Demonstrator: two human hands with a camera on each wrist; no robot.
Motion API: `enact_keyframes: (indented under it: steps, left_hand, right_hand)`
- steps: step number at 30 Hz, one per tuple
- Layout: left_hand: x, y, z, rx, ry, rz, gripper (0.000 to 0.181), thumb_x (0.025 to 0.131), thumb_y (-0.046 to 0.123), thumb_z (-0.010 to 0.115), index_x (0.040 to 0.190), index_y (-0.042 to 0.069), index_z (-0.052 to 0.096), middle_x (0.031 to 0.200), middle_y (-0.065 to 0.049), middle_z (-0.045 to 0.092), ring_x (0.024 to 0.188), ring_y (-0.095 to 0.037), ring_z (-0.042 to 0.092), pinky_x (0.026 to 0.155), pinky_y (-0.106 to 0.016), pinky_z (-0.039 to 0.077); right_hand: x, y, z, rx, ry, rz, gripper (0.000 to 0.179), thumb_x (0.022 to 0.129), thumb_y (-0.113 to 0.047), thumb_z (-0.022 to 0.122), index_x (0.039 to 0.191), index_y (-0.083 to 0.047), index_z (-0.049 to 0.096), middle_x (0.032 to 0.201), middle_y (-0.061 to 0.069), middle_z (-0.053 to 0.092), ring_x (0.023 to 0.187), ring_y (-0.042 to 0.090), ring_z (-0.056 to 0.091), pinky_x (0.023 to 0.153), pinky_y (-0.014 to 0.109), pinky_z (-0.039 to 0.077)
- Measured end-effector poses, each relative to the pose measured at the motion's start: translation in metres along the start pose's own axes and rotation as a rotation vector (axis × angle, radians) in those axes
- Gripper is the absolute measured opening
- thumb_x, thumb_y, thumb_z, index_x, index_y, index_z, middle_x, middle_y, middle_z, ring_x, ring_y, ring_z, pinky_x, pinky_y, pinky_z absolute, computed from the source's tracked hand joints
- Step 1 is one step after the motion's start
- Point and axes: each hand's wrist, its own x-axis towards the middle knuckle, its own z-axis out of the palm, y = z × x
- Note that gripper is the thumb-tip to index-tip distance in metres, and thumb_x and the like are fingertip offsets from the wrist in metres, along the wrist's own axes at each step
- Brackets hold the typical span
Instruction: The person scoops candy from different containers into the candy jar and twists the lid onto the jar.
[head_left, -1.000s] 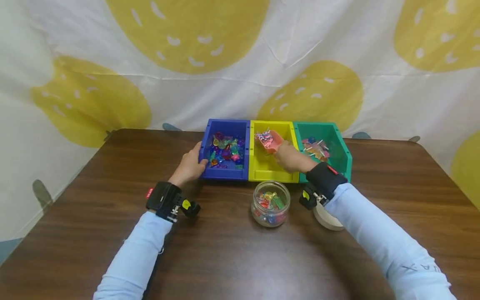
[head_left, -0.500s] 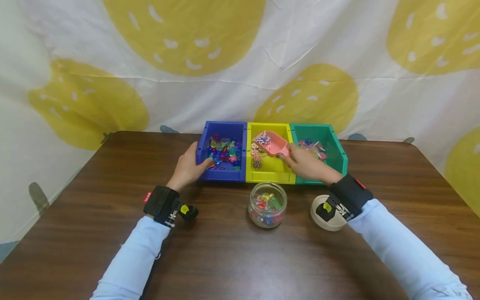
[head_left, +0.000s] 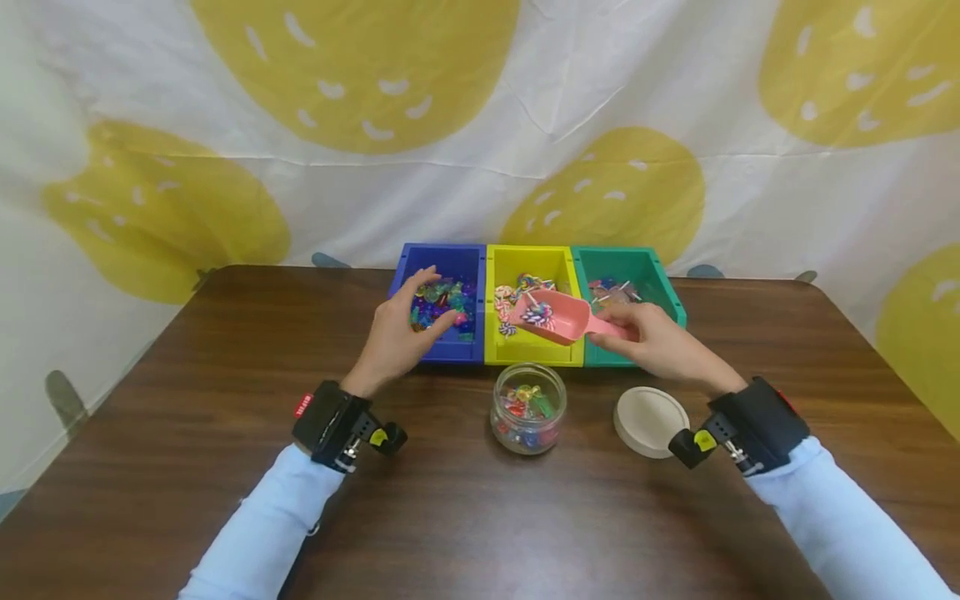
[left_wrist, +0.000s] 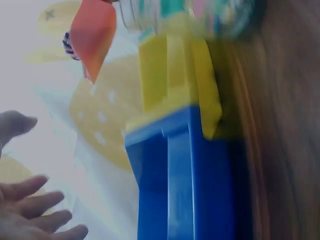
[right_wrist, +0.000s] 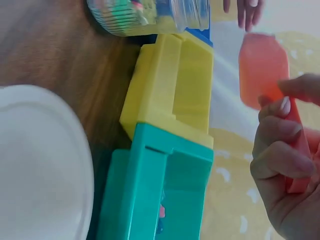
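In my right hand (head_left: 651, 337) I grip the handle of a pink scoop (head_left: 568, 317), fingers curled round it in the right wrist view. Striped candies (head_left: 537, 313) lie in the scoop, which is raised over the front of the yellow bin (head_left: 534, 353). More candies are in that bin behind it. My left hand (head_left: 397, 335) is lifted over the blue bin (head_left: 448, 350), thumb and fingers spread, holding nothing. Clear coloured pieces (head_left: 450, 302) fill part of the blue bin. In front of the bins stands an open glass jar (head_left: 528, 410) with colourful pieces inside.
A round white lid (head_left: 651, 421) lies on the brown wooden table (head_left: 480, 525) to the right of the jar. The green bin (head_left: 636, 262), at the right end of the row, holds more small pieces. A patterned cloth (head_left: 420, 200) hangs behind the table.
My right hand has drawn the loaded scoop up and back toward me from the yellow bin. My left hand has let go of the blue bin's side and moved right, above it.
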Motion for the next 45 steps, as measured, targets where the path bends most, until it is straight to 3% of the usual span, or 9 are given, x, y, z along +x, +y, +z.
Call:
enact_keyframes:
  steps: [3, 10, 15, 19, 24, 29, 34, 41, 45]
  left_hand:
    - [-0.001, 0.004, 0.002, -0.079, -0.106, 0.004, 0.053, 0.085, 0.023, 0.061, 0.13, 0.004, 0.04, 0.136, -0.014, 0.039, 0.124, -0.029, 0.037, 0.1, -0.045, 0.032]
    - [-0.003, 0.009, 0.009, -0.312, -0.44, -0.012, 0.049, 0.086, 0.023, 0.059, 0.129, 0.006, 0.041, 0.131, -0.012, 0.043, 0.122, -0.024, 0.04, 0.098, -0.039, 0.036]
    - [-0.009, 0.011, 0.021, -0.334, -0.631, -0.007, 0.068, 0.08, 0.027, 0.066, 0.135, 0.009, 0.031, 0.137, -0.011, 0.037, 0.126, -0.023, 0.034, 0.099, -0.039, 0.036]
    - [-0.013, 0.011, 0.032, -0.317, -0.734, -0.004, 0.084, 0.075, 0.03, 0.071, 0.14, 0.01, 0.022, 0.141, -0.009, 0.032, 0.128, -0.022, 0.032, 0.099, -0.038, 0.036]
    - [-0.016, 0.01, 0.042, -0.248, -0.782, 0.01, 0.087, 0.072, 0.031, 0.073, 0.14, 0.01, 0.022, 0.136, -0.008, 0.038, 0.124, -0.023, 0.036, 0.1, -0.04, 0.033]
    - [-0.017, 0.008, 0.049, -0.199, -0.776, 0.012, 0.084, 0.073, 0.027, 0.073, 0.139, 0.011, 0.023, 0.131, -0.01, 0.043, 0.119, -0.024, 0.04, 0.1, -0.041, 0.033]
    - [-0.018, 0.007, 0.053, -0.207, -0.764, -0.007, 0.081, 0.073, 0.025, 0.073, 0.137, 0.013, 0.026, 0.13, -0.008, 0.045, 0.118, -0.022, 0.042, 0.099, -0.04, 0.035]
    - [-0.017, 0.007, 0.053, -0.215, -0.774, -0.022, 0.076, 0.074, 0.026, 0.073, 0.135, 0.013, 0.029, 0.128, -0.008, 0.046, 0.116, -0.022, 0.042, 0.098, -0.04, 0.036]
    - [-0.015, 0.006, 0.053, -0.208, -0.78, -0.025, 0.076, 0.073, 0.025, 0.073, 0.135, 0.012, 0.03, 0.128, -0.008, 0.046, 0.116, -0.021, 0.042, 0.098, -0.04, 0.036]
  right_hand:
    - [-0.01, -0.001, -0.002, 0.039, -0.024, -0.007, 0.022, 0.086, -0.015, 0.059, 0.102, -0.001, 0.062, 0.066, -0.001, 0.049, 0.06, 0.012, 0.042, 0.051, 0.02, 0.034]
    - [-0.026, -0.003, -0.008, 0.148, -0.082, -0.01, 0.013, 0.084, -0.015, 0.062, 0.093, -0.006, 0.061, 0.076, -0.002, 0.062, 0.062, 0.01, 0.051, 0.055, 0.019, 0.042]
    - [-0.034, -0.003, -0.01, 0.165, -0.119, -0.017, 0.015, 0.08, -0.011, 0.065, 0.093, -0.004, 0.062, 0.077, -0.001, 0.062, 0.065, 0.011, 0.051, 0.054, 0.02, 0.042]
    - [-0.038, -0.003, -0.01, 0.153, -0.141, -0.034, 0.018, 0.078, -0.009, 0.066, 0.096, -0.005, 0.064, 0.08, -0.001, 0.06, 0.068, 0.012, 0.049, 0.055, 0.021, 0.042]
    - [-0.037, -0.008, -0.01, 0.095, -0.15, -0.037, 0.018, 0.078, -0.013, 0.067, 0.095, -0.006, 0.066, 0.08, -0.004, 0.061, 0.07, 0.011, 0.05, 0.057, 0.021, 0.043]
    - [-0.035, -0.015, -0.012, -0.006, -0.141, -0.053, 0.018, 0.079, -0.013, 0.067, 0.095, -0.005, 0.067, 0.078, -0.005, 0.062, 0.067, 0.008, 0.051, 0.058, 0.021, 0.044]
    - [-0.033, -0.022, -0.015, -0.082, -0.147, -0.067, 0.02, 0.081, -0.015, 0.065, 0.097, -0.003, 0.068, 0.081, -0.003, 0.066, 0.067, 0.006, 0.054, 0.062, 0.022, 0.049]
    - [-0.031, -0.038, -0.02, -0.208, -0.092, -0.117, 0.017, 0.075, -0.01, 0.07, 0.09, -0.001, 0.07, 0.072, -0.003, 0.064, 0.059, 0.007, 0.048, 0.054, 0.02, 0.044]
    - [-0.032, -0.051, -0.019, -0.273, -0.033, -0.134, 0.014, 0.073, -0.007, 0.071, 0.086, -0.002, 0.07, 0.073, -0.001, 0.066, 0.063, 0.009, 0.055, 0.057, 0.023, 0.048]
